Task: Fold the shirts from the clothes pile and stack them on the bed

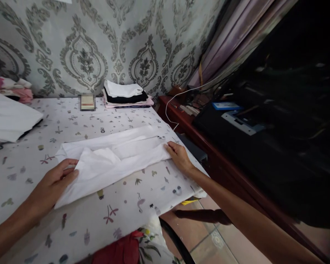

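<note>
A white garment [137, 154], partly folded into a long strip, lies flat on the patterned sheet [82, 223]; its exact kind does not show. At its left end my left hand [57, 179] pinches a folded edge between thumb and fingers. My right hand [180, 156] grips the strip's right end, close to the sheet's right edge. Between the hands the cloth shows layered folds, with a raised flap toward the left.
A stack of folded clothes [128, 95] stands against the patterned wall. Loose clothes [11, 113] lie in a heap at the left. A dark red wooden cabinet [187, 117] borders the right side, with a white cable [167, 104] hanging. Red cloth [118, 249] is at the front.
</note>
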Motion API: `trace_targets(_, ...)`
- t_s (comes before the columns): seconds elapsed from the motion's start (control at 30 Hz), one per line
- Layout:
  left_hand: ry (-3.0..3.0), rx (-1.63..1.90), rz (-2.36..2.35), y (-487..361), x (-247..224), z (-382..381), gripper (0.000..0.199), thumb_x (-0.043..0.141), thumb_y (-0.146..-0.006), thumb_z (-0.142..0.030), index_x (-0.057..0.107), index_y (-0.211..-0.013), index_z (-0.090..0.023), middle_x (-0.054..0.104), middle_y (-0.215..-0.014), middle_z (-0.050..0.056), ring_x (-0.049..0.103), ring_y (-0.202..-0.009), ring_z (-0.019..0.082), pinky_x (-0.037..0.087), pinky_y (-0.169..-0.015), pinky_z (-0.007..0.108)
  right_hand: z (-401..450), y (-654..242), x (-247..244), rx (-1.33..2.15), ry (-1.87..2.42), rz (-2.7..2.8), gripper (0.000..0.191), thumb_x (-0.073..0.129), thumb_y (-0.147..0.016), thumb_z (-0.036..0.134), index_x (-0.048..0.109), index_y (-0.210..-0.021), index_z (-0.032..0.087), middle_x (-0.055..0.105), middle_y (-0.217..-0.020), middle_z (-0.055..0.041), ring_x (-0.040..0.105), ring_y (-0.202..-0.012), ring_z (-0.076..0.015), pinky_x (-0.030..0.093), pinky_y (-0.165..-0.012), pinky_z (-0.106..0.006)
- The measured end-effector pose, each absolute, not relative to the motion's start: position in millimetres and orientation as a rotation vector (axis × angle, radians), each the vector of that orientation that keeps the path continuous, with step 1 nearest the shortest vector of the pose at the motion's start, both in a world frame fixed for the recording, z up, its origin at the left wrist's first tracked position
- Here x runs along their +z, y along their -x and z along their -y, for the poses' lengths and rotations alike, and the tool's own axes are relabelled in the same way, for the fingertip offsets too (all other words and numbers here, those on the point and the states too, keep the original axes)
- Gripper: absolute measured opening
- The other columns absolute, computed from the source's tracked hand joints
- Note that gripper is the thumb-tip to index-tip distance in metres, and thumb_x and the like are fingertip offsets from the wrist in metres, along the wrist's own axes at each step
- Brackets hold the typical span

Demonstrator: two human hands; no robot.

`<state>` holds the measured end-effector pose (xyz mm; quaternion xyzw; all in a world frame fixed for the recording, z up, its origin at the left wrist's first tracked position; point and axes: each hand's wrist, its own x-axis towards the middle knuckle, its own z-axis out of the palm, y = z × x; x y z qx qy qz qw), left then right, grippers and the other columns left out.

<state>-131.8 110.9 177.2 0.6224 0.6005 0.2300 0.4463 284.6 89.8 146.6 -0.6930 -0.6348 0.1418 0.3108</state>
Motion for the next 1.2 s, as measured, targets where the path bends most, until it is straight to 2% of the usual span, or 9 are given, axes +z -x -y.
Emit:
trace_targets(0.13,-1.708,0.535,-1.548,141,165,-117,0.058,0.049,-0.082,-0.073,0.055,-0.116,-0.027,0.072,-0.094,0.005,0.065,-0.081,0.025,0.05,-0.072,0.032,-89,-287,150,0.295,1.944,1.811,0.035,0.044,-0.095,0.047,0.045,-0.07,0.023,0.051,-0.062,0.0015,0.047,-0.061,-0.0166,0.033,-0.062,-0.028)
trace_targets(0.3,-1.799,0.485,-1.579,141,163,-119,0.053,0.046,-0.084,-0.07,0.054,-0.111,-0.026,0.073,-0.104,0.009,0.066,-0.098,0.03,0.048,-0.08,0.035,-86,-293,145,0.028,2.049,2.015,0.031,0.043,-0.097,0.043,0.063,-0.087,0.022,0.068,-0.074,-0.0068,0.061,-0.071,-0.0237,0.038,-0.067,-0.032)
trace_targets(0.43,-1.776,0.492,-1.529,138,168,-116,0.047,0.048,-0.086,-0.065,0.055,-0.11,-0.025,0.072,-0.108,0.01,0.065,-0.108,0.031,0.048,-0.085,0.035,-87,-296,147,-0.225,2.06,2.083,0.034,0.046,-0.097,0.042,0.069,-0.101,0.017,0.07,-0.081,-0.0118,0.064,-0.079,-0.0286,0.043,-0.072,-0.037)
trace_targets(0.53,-1.746,0.502,-1.515,136,175,-112,0.047,0.049,-0.087,-0.064,0.055,-0.11,-0.024,0.072,-0.107,0.009,0.067,-0.101,0.029,0.049,-0.084,0.036,-100,-275,160,-0.339,1.885,2.078,0.033,0.048,-0.095,0.037,0.068,-0.113,0.016,0.069,-0.1,-0.0156,0.063,-0.096,-0.0321,0.046,-0.084,-0.043)
trace_targets(0.63,-1.651,0.498,-1.472,134,183,-107,0.05,0.054,-0.085,-0.065,0.054,-0.113,-0.023,0.073,-0.103,0.009,0.068,-0.087,0.027,0.051,-0.075,0.034,-120,-223,175,0.033,1.688,2.138,0.031,0.05,-0.095,0.039,0.066,-0.114,0.02,0.068,-0.109,-0.0128,0.062,-0.098,-0.0281,0.048,-0.086,-0.042)
trace_targets(0.77,-1.539,0.543,-1.424,133,186,-103,0.056,0.066,-0.077,-0.06,0.053,-0.117,-0.023,0.073,-0.098,0.009,0.067,-0.079,0.026,0.05,-0.064,0.032,-144,-144,183,0.704,1.659,2.18,0.032,0.061,-0.088,0.052,0.064,-0.096,0.022,0.068,-0.093,-0.0053,0.061,-0.079,-0.0207,0.046,-0.069,-0.033)
trace_targets(0.93,-1.624,0.547,-1.419,136,182,-100,0.047,0.06,-0.082,-0.049,0.048,-0.12,-0.024,0.064,-0.075,-0.001,0.058,-0.063,0.019,0.042,-0.058,0.028,-156,-111,178,0.868,1.652,2.004,0.029,0.069,-0.079,0.036,0.047,-0.067,0.022,0.057,-0.07,0.0017,0.049,-0.065,-0.0149,0.035,-0.059,-0.028)
trace_targets(1.07,-1.694,0.508,-1.414,138,185,-98,0.041,0.053,-0.087,-0.042,0.045,-0.123,-0.024,0.051,-0.066,-0.007,0.047,-0.055,0.014,0.035,-0.056,0.025,-153,-116,172,0.888,1.597,1.831,0.025,0.066,-0.079,0.033,0.046,-0.067,0.022,0.054,-0.066,0.0031,0.047,-0.062,-0.0139,0.035,-0.058,-0.027)
trace_targets(1.2,-1.776,0.461,-1.417,140,187,-98,0.031,0.05,-0.089,-0.041,0.053,-0.115,-0.025,0.045,-0.067,-0.006,0.041,-0.053,0.012,0.031,-0.055,0.025,-148,-120,166,0.839,1.567,1.845,0.02,0.062,-0.082,0.03,0.048,-0.069,0.022,0.056,-0.065,0.003,0.048,-0.061,-0.0138,0.036,-0.059,-0.027)
